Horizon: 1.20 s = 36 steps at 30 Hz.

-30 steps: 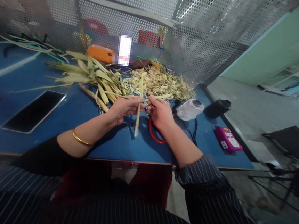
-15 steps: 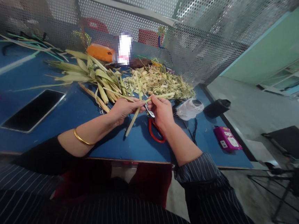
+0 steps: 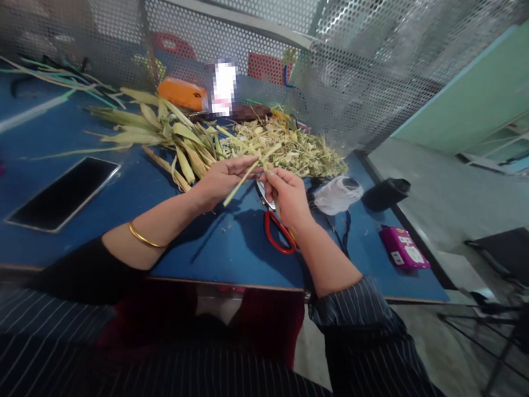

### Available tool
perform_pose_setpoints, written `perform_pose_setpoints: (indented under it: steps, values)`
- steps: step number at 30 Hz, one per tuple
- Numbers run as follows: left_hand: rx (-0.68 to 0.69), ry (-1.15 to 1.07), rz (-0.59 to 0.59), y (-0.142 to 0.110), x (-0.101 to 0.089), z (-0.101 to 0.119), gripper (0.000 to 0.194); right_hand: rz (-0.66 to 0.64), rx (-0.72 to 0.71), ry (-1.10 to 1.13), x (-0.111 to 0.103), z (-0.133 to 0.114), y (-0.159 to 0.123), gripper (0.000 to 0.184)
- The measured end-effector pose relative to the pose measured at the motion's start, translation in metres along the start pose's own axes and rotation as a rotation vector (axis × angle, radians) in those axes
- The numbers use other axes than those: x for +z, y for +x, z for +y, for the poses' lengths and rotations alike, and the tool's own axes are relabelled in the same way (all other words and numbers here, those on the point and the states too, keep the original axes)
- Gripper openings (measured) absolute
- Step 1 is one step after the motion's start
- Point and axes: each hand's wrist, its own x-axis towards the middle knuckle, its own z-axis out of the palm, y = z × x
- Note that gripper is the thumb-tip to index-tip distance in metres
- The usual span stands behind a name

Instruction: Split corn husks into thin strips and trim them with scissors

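My left hand [image 3: 214, 183] holds pale green corn husk strips at their crossing, its fingers fairly straight and close together. One corn husk strip [image 3: 236, 193] runs slantwise across those fingertips, its lower end sticking out toward me. Right beside it, my right hand [image 3: 290, 199] is closed in a pinch on the strips, which its fingers partly hide. Under the right hand lie red-handled scissors [image 3: 268, 238] on the blue table, blades partly covered. Behind my hands are a bundle of corn husks [image 3: 181, 150] and a heap of shredded husk [image 3: 287, 144].
A phone [image 3: 63, 194] lies at the left. To the right stand a white thread spool [image 3: 338, 194], a black cylinder [image 3: 387, 194] and a purple packet [image 3: 404, 247]. An orange pouch [image 3: 181, 93] sits by the perforated metal screen [image 3: 373, 59] at the back.
The strip that hung down toward me has swung up and now slants across my left fingertips. My left fingers have straightened. More of the scissors shows beneath my right hand.
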Motion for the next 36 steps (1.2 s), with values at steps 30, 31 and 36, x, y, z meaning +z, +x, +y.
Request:
perform_pose_setpoints:
  steps: [30, 31, 36]
  values:
    - [-0.453, -0.236, 0.072, -0.019, 0.015, 0.030, 0.003, -0.197, -0.380, -0.520, -0.009, 0.008, 0.004, 0.018]
    - [-0.450, -0.225, 0.055, -0.018, 0.015, 0.029, 0.003, -0.201, -0.392, -0.567, -0.009, 0.008, 0.004, 0.018]
    - [-0.350, -0.087, 0.133, -0.014, 0.013, 0.018, 0.006, -0.201, -0.491, -0.871, -0.008, 0.005, 0.004, 0.017]
